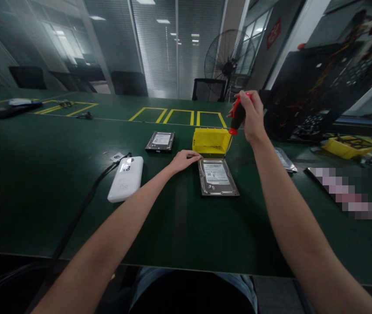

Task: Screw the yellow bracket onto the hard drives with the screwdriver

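Note:
A silver hard drive point(216, 174) with a white label lies flat on the green table in front of me. My left hand point(184, 160) reaches to its far left corner, fingertips pressed together against the edge there. Raised above the far right corner, my right hand point(253, 114) is closed around the red and black handle of a screwdriver point(238, 115). The thin shaft points down, its tip at that corner; whether it sits in a screw is too small to tell. Just behind the drive stands a yellow bin point(210, 141), its open side facing me.
Another hard drive point(161, 140) lies farther back on the left. A white power bank point(127, 179) with a black cable sits left of my left forearm. Right of my right arm are another drive point(285, 160), a blurred-out flat item point(346, 194) and a yellow tray point(349, 147).

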Available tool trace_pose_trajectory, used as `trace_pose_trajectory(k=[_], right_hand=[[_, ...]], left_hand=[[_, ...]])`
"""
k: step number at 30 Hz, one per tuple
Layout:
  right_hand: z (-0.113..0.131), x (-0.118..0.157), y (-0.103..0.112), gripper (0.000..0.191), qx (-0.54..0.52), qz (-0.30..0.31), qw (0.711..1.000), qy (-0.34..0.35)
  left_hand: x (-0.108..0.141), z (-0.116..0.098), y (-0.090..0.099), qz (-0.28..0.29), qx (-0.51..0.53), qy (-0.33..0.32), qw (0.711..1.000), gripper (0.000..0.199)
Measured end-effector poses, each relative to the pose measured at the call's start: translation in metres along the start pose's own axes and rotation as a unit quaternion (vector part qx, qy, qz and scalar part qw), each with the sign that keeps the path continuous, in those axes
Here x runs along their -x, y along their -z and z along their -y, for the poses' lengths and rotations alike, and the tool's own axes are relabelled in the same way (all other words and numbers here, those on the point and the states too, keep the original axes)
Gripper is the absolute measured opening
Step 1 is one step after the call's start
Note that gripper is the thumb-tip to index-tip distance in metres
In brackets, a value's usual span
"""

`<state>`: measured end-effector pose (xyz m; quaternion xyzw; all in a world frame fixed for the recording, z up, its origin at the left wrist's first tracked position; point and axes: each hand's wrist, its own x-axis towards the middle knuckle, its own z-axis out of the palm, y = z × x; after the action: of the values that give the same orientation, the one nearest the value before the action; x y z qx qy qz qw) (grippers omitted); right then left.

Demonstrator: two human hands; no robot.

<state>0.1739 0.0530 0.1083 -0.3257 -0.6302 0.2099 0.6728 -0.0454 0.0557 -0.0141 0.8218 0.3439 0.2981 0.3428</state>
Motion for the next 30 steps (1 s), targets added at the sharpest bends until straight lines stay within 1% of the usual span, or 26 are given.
trace_pose_trajectory(k=[3,7,16,23,27,30], right_hand=[[-0.001,-0.002,0.001,0.034,-0.022,-0.015,1.000,-0.015],[0.000,-0.001,0.002,0.037,-0.029,-0.024,0.999,-0.013],[-0.001,0.001,-0.004,0.045,-0.002,-0.023,0.999,0.026],[-0.001,0.005,-0.008,0.050,0.035,-0.053,0.998,0.014],[0.001,0.004,-0.004,0.044,0.027,-0.054,0.998,0.001],[0.003,0.003,0.003,0.037,-0.002,-0.047,0.999,-0.022]], left_hand=[[-0.001,0.002,-0.001,-0.002,0.001,-0.002,1.000,0.031],[-0.001,0.003,-0.001,-0.003,0.002,-0.010,1.000,0.031],[-0.002,0.002,-0.001,-0.004,0.005,-0.012,1.000,0.031],[-0.003,0.003,-0.003,-0.010,0.005,-0.014,1.000,0.030],[-0.002,0.002,-0.002,-0.008,0.007,-0.015,1.000,0.030],[-0.001,0.002,-0.001,-0.005,0.006,-0.015,1.000,0.030]])
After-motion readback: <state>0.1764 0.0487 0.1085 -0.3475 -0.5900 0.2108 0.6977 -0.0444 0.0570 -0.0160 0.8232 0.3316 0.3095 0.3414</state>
